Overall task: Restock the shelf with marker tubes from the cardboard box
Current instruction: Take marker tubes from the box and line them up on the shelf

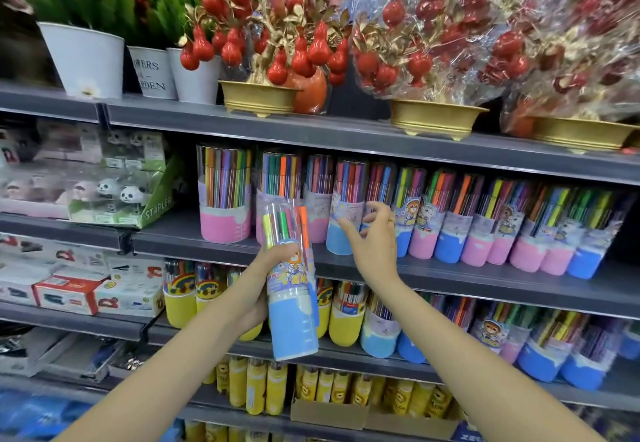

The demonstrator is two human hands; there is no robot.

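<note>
Head view, held tube: left hand (273, 261) grips a blue-based marker tube (292, 289) around its middle, upright, in front of the shelf (450, 277), likely ready to slot in
Right hand (372, 237): fingers spread, holding nothing, reaching at a shelved blue tube (344, 209), probably making room
Cardboard box: not visible

Both forearms are bare with no sleeves showing, and the right hand (374, 244) wears a thin ring (391, 221) on one finger.
</note>
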